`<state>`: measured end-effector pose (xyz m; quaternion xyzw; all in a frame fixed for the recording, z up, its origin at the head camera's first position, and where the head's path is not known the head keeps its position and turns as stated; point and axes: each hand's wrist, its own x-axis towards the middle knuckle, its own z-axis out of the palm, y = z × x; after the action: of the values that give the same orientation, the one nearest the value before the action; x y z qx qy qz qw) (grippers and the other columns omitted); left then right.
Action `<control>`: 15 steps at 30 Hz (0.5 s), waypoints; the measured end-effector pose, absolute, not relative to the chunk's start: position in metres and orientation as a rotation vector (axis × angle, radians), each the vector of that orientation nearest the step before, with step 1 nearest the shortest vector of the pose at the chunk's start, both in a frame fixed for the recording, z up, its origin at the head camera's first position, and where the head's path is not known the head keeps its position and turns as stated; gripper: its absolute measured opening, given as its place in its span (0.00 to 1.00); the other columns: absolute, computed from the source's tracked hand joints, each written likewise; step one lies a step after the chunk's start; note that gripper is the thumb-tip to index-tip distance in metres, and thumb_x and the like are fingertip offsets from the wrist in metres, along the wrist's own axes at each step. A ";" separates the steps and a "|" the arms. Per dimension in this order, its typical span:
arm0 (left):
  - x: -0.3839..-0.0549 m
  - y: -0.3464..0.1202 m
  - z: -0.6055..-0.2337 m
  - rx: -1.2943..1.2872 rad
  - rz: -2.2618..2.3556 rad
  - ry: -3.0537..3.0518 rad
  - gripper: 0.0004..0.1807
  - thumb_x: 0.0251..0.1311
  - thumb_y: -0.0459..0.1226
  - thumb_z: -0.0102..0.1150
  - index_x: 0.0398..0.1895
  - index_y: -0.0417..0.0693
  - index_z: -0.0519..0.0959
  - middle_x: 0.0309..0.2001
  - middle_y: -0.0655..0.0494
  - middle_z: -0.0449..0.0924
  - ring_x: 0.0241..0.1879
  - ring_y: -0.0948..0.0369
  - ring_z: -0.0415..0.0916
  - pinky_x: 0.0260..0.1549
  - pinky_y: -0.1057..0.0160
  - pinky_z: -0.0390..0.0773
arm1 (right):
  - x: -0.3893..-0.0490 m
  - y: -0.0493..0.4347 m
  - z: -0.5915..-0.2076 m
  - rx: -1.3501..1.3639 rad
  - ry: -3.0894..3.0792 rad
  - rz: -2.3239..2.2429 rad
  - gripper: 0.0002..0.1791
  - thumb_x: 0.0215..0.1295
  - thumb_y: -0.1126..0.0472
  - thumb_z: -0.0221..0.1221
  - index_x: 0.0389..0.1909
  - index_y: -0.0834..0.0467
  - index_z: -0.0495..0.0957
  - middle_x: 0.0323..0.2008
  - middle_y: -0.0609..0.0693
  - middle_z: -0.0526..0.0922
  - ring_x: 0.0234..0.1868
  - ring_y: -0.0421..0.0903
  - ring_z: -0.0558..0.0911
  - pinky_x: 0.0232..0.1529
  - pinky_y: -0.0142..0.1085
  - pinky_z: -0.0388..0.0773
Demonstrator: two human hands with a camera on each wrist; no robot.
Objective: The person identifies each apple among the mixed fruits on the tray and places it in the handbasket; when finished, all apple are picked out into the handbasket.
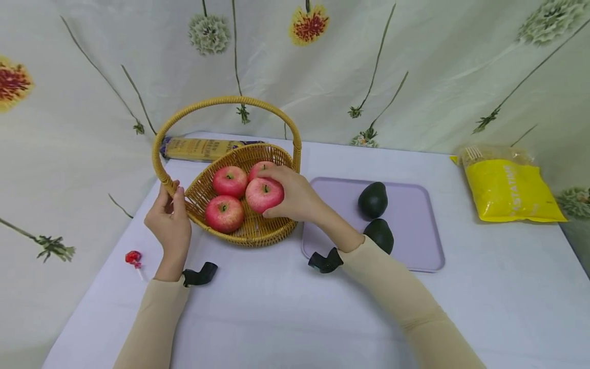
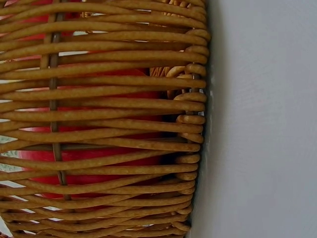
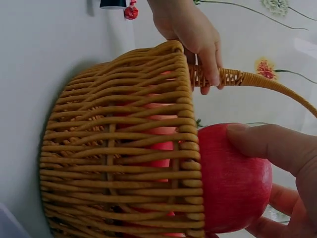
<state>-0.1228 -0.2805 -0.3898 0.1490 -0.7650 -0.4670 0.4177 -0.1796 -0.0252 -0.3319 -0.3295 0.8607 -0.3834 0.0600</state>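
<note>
A wicker basket (image 1: 251, 237) with a tall arched handle stands on the white table. Three red apples sit inside, one of them the front apple (image 1: 224, 213). My right hand (image 1: 295, 192) grips another apple (image 1: 265, 195) over the basket's right side; in the right wrist view this apple (image 3: 233, 178) shows at the rim, between thumb and fingers. With thumb and fingers, my left hand (image 1: 171, 220) holds the lower left end of the basket handle (image 3: 233, 77). The left wrist view shows the woven wall (image 2: 109, 104) close up, red apples behind its strands.
Right of the basket lies a lilac tray (image 1: 415, 225) with two dark green avocados (image 1: 373, 200), the nearer partly behind my right sleeve. A yellow pasta bag (image 1: 511, 189) is at the far right. Behind the basket lies a long yellow packet (image 1: 198, 149). A red lollipop (image 1: 133, 257) lies left.
</note>
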 end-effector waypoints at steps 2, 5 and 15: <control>-0.123 -0.280 -0.390 0.377 -1.168 -1.922 0.19 0.68 0.42 0.56 0.59 0.48 0.79 0.50 0.54 0.85 0.43 0.79 0.76 0.45 0.78 0.77 | -0.182 -0.031 -0.337 -1.004 2.608 -1.105 0.41 0.46 0.57 0.74 0.65 0.52 0.71 0.66 0.51 0.72 0.68 0.49 0.67 0.66 0.50 0.67; -0.123 -0.281 -0.391 0.379 -1.158 -1.925 0.18 0.68 0.41 0.56 0.59 0.48 0.80 0.50 0.54 0.85 0.43 0.79 0.76 0.44 0.78 0.77 | -0.184 -0.038 -0.343 -1.007 2.636 -1.014 0.40 0.46 0.56 0.74 0.64 0.52 0.72 0.65 0.51 0.73 0.66 0.49 0.70 0.66 0.51 0.65; -0.123 -0.281 -0.390 0.370 -1.159 -1.923 0.19 0.68 0.39 0.56 0.60 0.48 0.78 0.51 0.55 0.85 0.43 0.79 0.77 0.44 0.79 0.77 | -0.183 -0.055 -0.358 -0.937 2.713 -0.808 0.38 0.45 0.53 0.74 0.61 0.51 0.73 0.58 0.53 0.73 0.56 0.49 0.73 0.57 0.43 0.72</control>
<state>-0.1233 -0.2811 -0.3902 0.1477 -0.7671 -0.4622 0.4196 -0.1826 -0.0547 -0.3576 -0.3131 0.9069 -0.2702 0.0799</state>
